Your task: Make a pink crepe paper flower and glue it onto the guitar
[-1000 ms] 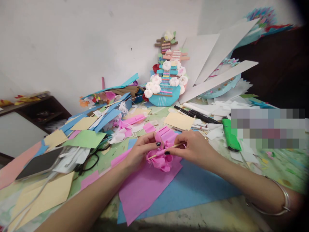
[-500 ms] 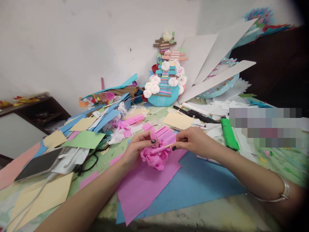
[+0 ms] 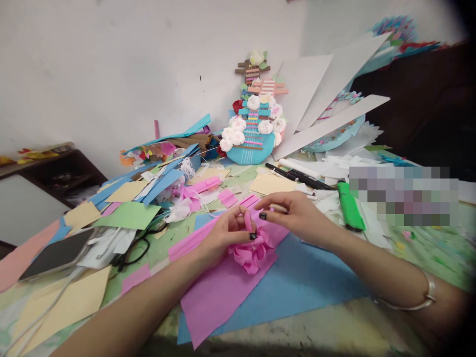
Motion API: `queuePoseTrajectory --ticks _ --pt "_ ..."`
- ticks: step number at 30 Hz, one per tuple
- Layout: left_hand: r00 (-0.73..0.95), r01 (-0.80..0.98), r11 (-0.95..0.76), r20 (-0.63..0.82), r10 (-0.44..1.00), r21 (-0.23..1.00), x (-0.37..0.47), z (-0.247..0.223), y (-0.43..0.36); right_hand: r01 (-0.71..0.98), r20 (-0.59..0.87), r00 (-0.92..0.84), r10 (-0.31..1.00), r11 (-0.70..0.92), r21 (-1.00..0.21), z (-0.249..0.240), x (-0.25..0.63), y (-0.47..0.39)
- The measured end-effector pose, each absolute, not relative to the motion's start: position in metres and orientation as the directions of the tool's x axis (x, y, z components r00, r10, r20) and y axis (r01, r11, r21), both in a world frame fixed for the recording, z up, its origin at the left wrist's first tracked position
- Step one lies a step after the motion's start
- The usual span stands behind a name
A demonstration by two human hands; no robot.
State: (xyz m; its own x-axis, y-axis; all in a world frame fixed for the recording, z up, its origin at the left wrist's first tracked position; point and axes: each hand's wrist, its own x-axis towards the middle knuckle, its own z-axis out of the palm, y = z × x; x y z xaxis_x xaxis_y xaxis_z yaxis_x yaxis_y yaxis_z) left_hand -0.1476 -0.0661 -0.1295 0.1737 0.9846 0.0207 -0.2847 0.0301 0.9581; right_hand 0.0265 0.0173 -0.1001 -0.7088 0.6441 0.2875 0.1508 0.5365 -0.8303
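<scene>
My left hand (image 3: 232, 233) is closed on a pink crepe paper flower (image 3: 251, 258), its thumb and fingers pinching a folded strip at the flower's top. The ruffled petals hang below the thumb. My right hand (image 3: 288, 213), just right of it, has its fingers curled around a thin tan stick (image 3: 278, 208); only a short piece of it shows. Its thumb and forefinger tips are at the pink paper, and I cannot tell whether they pinch it. Under both hands lies a sheet of pink crepe paper (image 3: 219, 307) on a blue sheet (image 3: 308, 287).
Behind my hands stands a blue lute-shaped craft (image 3: 249, 156) with white paper flowers. Black pens (image 3: 297, 176) and a green tool (image 3: 351, 206) lie to the right. On the left are paper scraps (image 3: 128, 215), a tablet-like device (image 3: 55, 255) and a white cable (image 3: 48, 312).
The stick, earlier running from the flower to my right fingertips, now sits inside my curled right hand. My left hand and flower have shifted slightly right, and my right fingertips have come to the paper.
</scene>
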Motion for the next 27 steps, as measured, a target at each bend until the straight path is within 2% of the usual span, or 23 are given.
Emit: queuePoseTrajectory --ticks 4,9,12,18,27 --pt "0.156 -0.255 0.021 0.02 0.987 0.967 -0.143 -0.133 -0.066 0.123 0.272 -0.747 0.607 0.528 -0.84 -0.11 0.017 0.002" --pt "0.126 -0.173 -0.036 0.058 0.99 0.984 -0.144 -0.135 -0.067 0.148 0.26 -0.688 0.678 0.482 -0.863 -0.112 0.017 0.005" --pt "0.107 -0.188 -0.047 0.068 0.992 0.981 -0.145 -0.136 -0.067 0.157 0.224 -0.67 0.707 0.431 -0.889 -0.113 0.018 0.006" --pt "0.002 -0.122 -0.11 0.111 0.994 0.986 -0.149 -0.134 -0.067 0.07 0.252 -0.728 0.638 0.434 -0.898 -0.117 0.018 0.007" --pt "-0.023 -0.11 -0.122 0.12 0.993 0.986 -0.149 -0.132 -0.066 0.128 0.112 -0.786 0.608 0.337 -0.933 -0.109 0.019 0.01"
